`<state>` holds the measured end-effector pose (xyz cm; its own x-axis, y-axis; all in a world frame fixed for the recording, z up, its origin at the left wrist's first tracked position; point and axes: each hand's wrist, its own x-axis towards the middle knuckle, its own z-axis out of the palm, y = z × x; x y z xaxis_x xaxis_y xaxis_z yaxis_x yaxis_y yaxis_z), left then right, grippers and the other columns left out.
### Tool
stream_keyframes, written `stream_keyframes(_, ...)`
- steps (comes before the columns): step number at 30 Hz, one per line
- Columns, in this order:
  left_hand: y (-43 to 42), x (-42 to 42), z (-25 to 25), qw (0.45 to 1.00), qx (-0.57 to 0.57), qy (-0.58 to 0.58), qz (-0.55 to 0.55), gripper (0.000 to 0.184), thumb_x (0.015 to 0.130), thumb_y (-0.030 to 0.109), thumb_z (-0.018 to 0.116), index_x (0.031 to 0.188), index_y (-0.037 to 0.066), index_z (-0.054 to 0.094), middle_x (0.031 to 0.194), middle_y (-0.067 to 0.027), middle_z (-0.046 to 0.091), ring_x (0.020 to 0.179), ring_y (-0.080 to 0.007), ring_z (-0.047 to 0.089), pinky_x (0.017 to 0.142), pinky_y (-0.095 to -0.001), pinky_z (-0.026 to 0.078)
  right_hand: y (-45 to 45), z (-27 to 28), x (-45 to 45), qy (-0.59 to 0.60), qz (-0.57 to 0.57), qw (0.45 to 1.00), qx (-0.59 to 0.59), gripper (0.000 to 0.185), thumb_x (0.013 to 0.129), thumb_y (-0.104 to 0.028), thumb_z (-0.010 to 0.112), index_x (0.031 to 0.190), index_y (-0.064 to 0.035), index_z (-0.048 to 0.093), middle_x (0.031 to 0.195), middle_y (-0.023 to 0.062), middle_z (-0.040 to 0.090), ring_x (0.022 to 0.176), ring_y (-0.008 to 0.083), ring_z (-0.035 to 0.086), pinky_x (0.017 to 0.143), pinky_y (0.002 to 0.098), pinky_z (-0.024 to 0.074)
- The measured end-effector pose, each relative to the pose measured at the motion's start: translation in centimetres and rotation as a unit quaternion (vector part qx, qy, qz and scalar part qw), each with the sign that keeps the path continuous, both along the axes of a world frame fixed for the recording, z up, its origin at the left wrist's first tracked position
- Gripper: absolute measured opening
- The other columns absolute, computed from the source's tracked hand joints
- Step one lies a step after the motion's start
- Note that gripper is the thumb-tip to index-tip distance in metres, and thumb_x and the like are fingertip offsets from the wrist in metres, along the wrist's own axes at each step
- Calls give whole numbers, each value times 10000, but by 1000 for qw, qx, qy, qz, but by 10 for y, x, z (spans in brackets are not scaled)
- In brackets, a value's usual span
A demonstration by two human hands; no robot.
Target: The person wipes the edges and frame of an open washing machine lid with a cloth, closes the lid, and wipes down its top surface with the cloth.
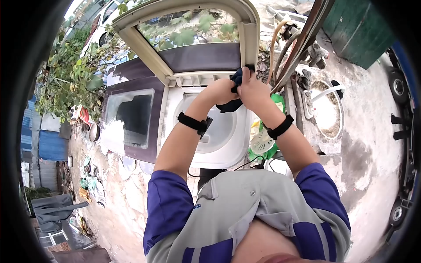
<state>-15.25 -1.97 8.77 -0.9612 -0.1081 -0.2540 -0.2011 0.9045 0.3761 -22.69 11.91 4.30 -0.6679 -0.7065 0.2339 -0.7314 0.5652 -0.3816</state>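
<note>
Both hands are closed on a dark cloth [230, 106], held in front of me above the open tub of a washing machine [232, 151]. My left hand [218, 91] grips the cloth from the left, its fingers curled in. Close beside it, my right hand [254, 91] pinches the bunched upper part, thumb pointing up. A fold of the cloth hangs below the hands over the round tub opening. Behind them the machine's lid [197, 58], with a clear window, stands raised. What kind of cloth item this is I cannot tell.
The machine's dark purple side with a second window [136, 116] lies to the left. At right are a white plastic basket [263, 142] on green plastic, a basin [329, 109] with a white pipe, and a green panel [357, 33]. Leafy vines [70, 83] grow at back left.
</note>
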Motion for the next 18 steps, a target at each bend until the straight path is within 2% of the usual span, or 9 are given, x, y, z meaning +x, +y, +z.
stream_keyframes(5,1,10,-14,1000,-3,12,17,338,814,299,729,959,-2,679,886,-215,687,854,-393,655,758,-453,509,-2,-26,0,58,-3,998,27,437,895,-136,518,1283,-32,347,1216,257,535,762,410,673,622,511,537)
stream_keyframes(6,4,10,-12,1000,1,16,27,340,813,297,731,959,-4,676,887,-215,686,860,-396,653,759,-456,508,0,-25,0,127,-6,992,16,326,909,-116,487,1211,-49,384,1146,239,562,735,387,679,589,509,530)
stream_keyframes(10,10,8,-6,998,-4,52,35,336,812,291,734,942,-12,669,886,-216,681,867,-399,649,758,-463,505,6,-13,-9,73,32,997,24,221,900,-103,491,1108,-67,427,1077,192,578,751,365,683,591,499,532)
stream_keyframes(13,13,7,-10,997,3,63,44,328,807,277,735,949,-11,671,893,-217,681,875,-400,647,761,-463,505,2,-13,-13,93,26,995,29,264,884,-112,535,1138,-66,481,990,163,611,760,346,692,584,453,553)
stream_keyframes(18,11,14,-16,995,-5,83,54,326,799,262,736,976,-6,679,907,-217,683,889,-404,645,774,-457,508,0,-21,-19,121,34,992,22,287,869,-116,557,1147,-82,493,947,135,626,792,336,691,613,447,554)
